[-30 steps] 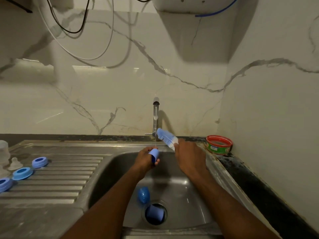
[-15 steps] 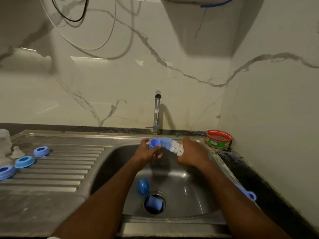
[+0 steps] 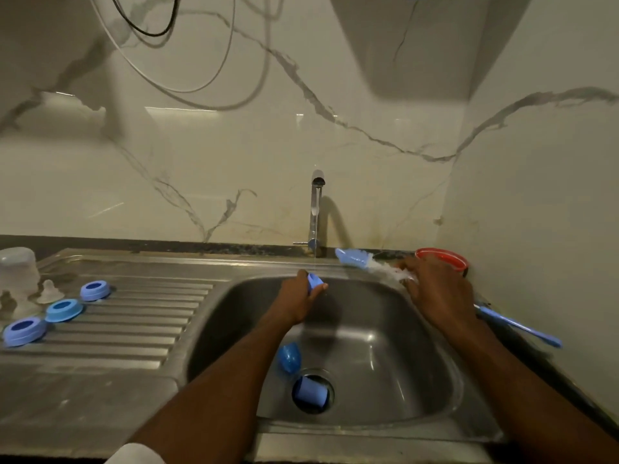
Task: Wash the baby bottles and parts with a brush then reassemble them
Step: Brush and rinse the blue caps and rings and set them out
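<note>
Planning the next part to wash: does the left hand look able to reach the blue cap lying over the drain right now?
Probably not at once: the left hand already grips a small blue cap under the tap. The path down to the cap over the drain looks open.

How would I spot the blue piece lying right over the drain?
Find the steel sink basin below the tap. At its bottom, the blue cap lies on its side in the round drain hole, unlike the rounder blue piece resting beside the hole.
</note>
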The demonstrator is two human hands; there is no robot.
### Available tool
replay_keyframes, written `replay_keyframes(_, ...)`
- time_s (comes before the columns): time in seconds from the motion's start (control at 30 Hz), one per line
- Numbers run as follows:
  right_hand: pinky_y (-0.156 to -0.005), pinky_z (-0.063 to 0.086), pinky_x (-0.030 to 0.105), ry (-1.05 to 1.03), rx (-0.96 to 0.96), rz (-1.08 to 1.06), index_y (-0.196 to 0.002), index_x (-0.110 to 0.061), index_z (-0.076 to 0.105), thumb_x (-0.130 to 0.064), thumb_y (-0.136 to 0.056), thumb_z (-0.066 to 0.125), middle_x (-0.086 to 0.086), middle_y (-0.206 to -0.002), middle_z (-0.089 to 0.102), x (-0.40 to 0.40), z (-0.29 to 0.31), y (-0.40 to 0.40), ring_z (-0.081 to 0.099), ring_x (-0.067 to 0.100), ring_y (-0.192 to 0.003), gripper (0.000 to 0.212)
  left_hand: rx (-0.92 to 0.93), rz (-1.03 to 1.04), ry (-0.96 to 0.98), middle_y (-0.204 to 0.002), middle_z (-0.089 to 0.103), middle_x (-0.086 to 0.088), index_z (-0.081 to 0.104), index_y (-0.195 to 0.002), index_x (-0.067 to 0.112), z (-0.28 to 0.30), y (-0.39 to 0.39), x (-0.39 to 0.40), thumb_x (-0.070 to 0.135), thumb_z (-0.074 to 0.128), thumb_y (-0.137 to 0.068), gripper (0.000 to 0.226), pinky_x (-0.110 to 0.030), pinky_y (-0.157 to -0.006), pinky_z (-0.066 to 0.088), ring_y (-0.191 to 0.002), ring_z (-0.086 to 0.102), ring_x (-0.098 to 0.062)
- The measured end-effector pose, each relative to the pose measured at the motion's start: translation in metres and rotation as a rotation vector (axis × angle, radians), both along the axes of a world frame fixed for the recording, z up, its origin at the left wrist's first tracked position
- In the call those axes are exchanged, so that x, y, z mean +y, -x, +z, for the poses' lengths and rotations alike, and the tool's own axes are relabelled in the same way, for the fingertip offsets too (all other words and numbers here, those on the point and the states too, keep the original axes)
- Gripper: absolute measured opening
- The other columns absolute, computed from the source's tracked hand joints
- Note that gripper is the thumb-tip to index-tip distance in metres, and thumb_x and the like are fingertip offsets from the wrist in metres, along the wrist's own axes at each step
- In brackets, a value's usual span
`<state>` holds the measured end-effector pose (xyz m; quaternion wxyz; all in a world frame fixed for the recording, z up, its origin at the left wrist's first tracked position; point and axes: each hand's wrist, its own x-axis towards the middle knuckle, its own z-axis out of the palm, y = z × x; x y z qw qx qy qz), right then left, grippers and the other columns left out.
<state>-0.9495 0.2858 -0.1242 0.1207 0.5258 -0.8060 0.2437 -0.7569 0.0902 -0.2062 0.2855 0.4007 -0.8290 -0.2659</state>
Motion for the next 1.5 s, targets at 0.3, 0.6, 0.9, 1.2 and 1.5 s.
replay_keyframes(0.3,-0.075,0.057,0.039,-0.049,0.039,-0.037,-0.105,-0.03,0.064,-0.038,-0.09,0.067,-0.002,-0.101,0.069,-0.013,-0.007,-0.008,0.063,0.016,-0.085,0.017,0.025,-0.048,0.04,-0.119,0.064,-0.008,0.048,-0.13,0.02,-0.002,-0.005,0.001,0.054,0.055,-0.098,0.047,-0.035,-0.089,0.053,-0.103,0.062,-0.02)
replay_keyframes(0.6,-0.082,0.055,0.04,-0.139,0.091,-0.052,-0.104,-0.032,0.06,-0.055,-0.079,0.072,-0.004,-0.098,0.067,-0.012,-0.003,0.0,0.062,0.018,-0.089,0.036,-0.598,0.178,0.485,-0.143,0.036,-0.006,0.053,-0.134,0.036,0.011,-0.012,0.011,0.034,0.079,-0.083,0.058,-0.041,-0.1,0.048,-0.135,0.031,-0.03)
replay_keyframes(0.9,-0.069,0.055,0.03,-0.025,0.146,0.087,-0.11,-0.035,0.074,-0.061,-0.086,0.068,-0.008,-0.103,0.071,-0.004,0.001,0.0,0.062,0.011,-0.085,0.036,-0.092,0.132,0.249,-0.119,0.065,-0.004,0.061,-0.126,0.018,-0.002,-0.02,-0.003,0.039,0.079,-0.085,0.05,-0.025,-0.087,0.044,-0.108,0.06,-0.016)
replay_keyframes(1.2,-0.058,0.046,0.025,-0.07,0.204,0.097,-0.101,-0.029,0.076,-0.06,-0.089,0.064,-0.01,-0.087,0.065,-0.01,-0.002,-0.004,0.059,0.007,-0.075,0.035,-0.175,-0.167,0.314,-0.13,0.064,0.002,0.06,-0.134,0.023,0.005,-0.011,0.011,0.029,0.079,-0.086,0.052,-0.021,-0.092,0.041,-0.114,0.056,-0.007)
replay_keyframes(1.5,-0.067,0.059,0.033,-0.034,0.239,0.101,-0.102,-0.028,0.076,-0.057,-0.091,0.06,-0.009,-0.086,0.071,-0.021,-0.004,-0.016,0.063,0.01,-0.075,0.034,-0.234,0.021,0.504,-0.122,0.068,0.002,0.061,-0.13,0.028,0.009,-0.014,0.012,0.041,0.076,-0.087,0.047,-0.034,-0.092,0.052,-0.11,0.061,-0.015)
